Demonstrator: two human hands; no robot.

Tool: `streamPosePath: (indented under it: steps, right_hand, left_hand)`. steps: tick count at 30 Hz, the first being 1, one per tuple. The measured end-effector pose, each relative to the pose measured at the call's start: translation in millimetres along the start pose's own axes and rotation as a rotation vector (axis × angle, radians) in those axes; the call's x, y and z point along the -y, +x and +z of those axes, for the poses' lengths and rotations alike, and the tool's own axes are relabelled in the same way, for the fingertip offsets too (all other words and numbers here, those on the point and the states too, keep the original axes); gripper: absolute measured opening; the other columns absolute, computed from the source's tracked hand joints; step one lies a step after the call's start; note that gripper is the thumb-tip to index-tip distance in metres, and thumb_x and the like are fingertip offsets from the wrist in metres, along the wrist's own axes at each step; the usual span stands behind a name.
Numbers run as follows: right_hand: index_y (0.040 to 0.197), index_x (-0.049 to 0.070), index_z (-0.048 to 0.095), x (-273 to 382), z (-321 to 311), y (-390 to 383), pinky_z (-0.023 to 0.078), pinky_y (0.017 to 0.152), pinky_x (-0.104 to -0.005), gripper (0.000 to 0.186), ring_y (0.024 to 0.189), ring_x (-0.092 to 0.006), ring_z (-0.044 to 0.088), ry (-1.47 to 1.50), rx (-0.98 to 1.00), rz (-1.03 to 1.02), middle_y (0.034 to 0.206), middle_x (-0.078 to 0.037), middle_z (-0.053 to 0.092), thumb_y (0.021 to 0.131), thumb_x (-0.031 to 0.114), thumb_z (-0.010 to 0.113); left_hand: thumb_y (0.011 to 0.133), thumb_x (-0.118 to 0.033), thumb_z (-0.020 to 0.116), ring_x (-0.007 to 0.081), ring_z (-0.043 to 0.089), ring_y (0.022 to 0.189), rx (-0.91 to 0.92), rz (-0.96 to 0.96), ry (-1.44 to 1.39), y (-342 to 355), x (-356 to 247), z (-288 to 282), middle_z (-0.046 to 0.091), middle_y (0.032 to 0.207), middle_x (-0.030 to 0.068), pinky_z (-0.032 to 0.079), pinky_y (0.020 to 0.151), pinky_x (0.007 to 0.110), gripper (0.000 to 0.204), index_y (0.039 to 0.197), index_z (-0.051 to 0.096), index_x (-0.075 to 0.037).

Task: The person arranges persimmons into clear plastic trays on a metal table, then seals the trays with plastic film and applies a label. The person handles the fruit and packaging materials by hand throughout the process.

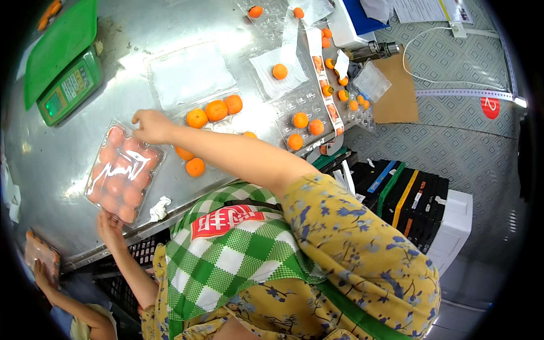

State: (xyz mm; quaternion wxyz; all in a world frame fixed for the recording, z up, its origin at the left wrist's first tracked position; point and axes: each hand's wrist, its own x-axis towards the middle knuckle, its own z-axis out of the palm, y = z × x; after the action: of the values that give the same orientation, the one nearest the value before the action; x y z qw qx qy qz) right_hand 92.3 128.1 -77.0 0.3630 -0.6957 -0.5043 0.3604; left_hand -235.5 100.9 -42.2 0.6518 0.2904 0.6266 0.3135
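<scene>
A clear plastic clamshell box (115, 185) filled with several round orange fruits lies on the metal table at the left, its lid shining with glare. My left hand (109, 228) is at its near edge, fingers curled up against the rim. Reaching across, my right hand (152, 127) is closed at the box's far right edge; its fingertips are partly hidden. Just right of that hand an open clamshell (195, 76) holds orange fruits (216, 110) in its near half, partly covered by my right forearm.
A green weighing scale (71, 85) stands at the far left. Crumpled white paper (160, 209) lies near the table's front edge. More fruits (300, 120) sit in trays beside a label strip (326, 85). At lower left, another person's hand (41, 274) touches a packed box (45, 255).
</scene>
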Motion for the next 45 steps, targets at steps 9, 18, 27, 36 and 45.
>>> streamPosePath:
  steps: [9,18,27,36,45]
  right_hand:
    - [0.097,0.000,0.065,-30.0,-179.4,-119.1,0.052,0.075,-0.0320,0.022,0.083,-0.0208,0.065,0.275,-0.159,0.226,0.090,-0.013,0.068,0.081,0.015,0.063]
    - [0.082,0.001,0.067,-178.7,-348.0,-225.6,0.051,0.068,-0.0339,0.018,0.074,-0.0242,0.065,-0.106,-0.558,0.468,0.080,-0.012,0.068,0.078,0.018,0.069]
    - [0.123,0.010,0.050,-235.4,-423.0,-259.9,0.047,0.084,-0.0424,0.061,0.101,-0.0361,0.055,-0.567,-0.606,0.514,0.110,-0.017,0.051,0.071,0.029,0.075]
    - [0.118,0.007,0.048,-260.9,-409.9,-263.9,0.050,0.074,-0.0429,0.053,0.086,-0.0369,0.058,-0.314,-0.691,0.439,0.103,-0.017,0.049,0.071,0.015,0.072]
    - [0.118,0.005,0.050,-254.7,-410.1,-271.5,0.049,0.076,-0.0418,0.052,0.089,-0.0366,0.057,-0.063,-0.775,0.442,0.103,-0.018,0.051,0.072,0.011,0.072]
  left_hand:
    - [0.093,-0.016,0.057,0.0190,0.052,0.112,0.019,0.150,0.188,-20.9,30.9,-6.8,0.050,0.125,0.0118,0.045,0.093,0.033,0.050,0.136,0.040,0.000]
    - [0.092,-0.013,0.056,0.0229,0.050,0.114,-0.219,0.802,0.643,-59.3,-17.4,122.0,0.050,0.127,0.0130,0.039,0.098,0.036,0.041,0.130,0.046,0.002]
    - [0.092,-0.015,0.054,0.0201,0.061,0.101,0.775,0.320,0.475,-121.5,6.9,442.3,0.060,0.113,0.0148,0.048,0.086,0.030,0.036,0.124,0.051,0.002]
    - [0.088,-0.010,0.060,0.0215,0.066,0.086,0.813,0.153,0.726,-62.5,93.9,721.7,0.059,0.110,0.0171,0.052,0.070,0.028,0.048,0.128,0.044,0.011]
    - [0.075,-0.012,0.075,0.0090,0.044,0.050,0.700,-0.136,0.650,-53.5,144.4,785.8,0.052,0.062,0.0016,0.033,0.043,0.023,0.020,0.073,0.055,-0.006]
